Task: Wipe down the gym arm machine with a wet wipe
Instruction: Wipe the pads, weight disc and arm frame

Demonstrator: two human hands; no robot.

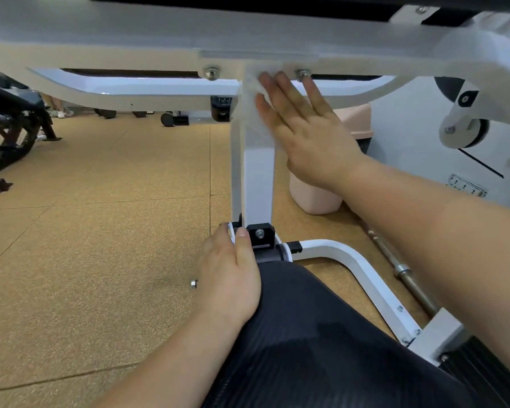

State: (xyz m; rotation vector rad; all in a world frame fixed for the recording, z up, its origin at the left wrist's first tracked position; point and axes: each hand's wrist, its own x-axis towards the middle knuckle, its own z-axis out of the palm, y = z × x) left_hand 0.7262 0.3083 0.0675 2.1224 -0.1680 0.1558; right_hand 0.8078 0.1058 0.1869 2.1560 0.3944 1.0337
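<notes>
The right hand (306, 134) lies flat with its fingers straight and spread. It presses a crumpled white wet wipe (249, 107) against the top of the white square steel upright post (258, 178) of the white-painted gym arm machine (130, 33). This is just under the point where the post meets the machine's wide horizontal beam. The wipe sits under the fingertips and hangs a little to their left. A bolt head shows on each side of the fingers.

Well below, at the foot of the same post, the left hand (230, 275) holds a thin white metal base plate (232, 234). The thumb lies on the plate's right side and the fingers are curled over its left. The heel of this hand rests against the person's leg in dark ribbed leggings (306, 334).

The two hands are well apart, one at each end of the post.

Behind the right wrist stands a pale pink plastic bin (312, 198). To the right of the left hand a white curved steel floor tube (357, 263) runs back, and beyond it a grey steel bar (407, 278) lies on the tan speckled floor (86, 231).
</notes>
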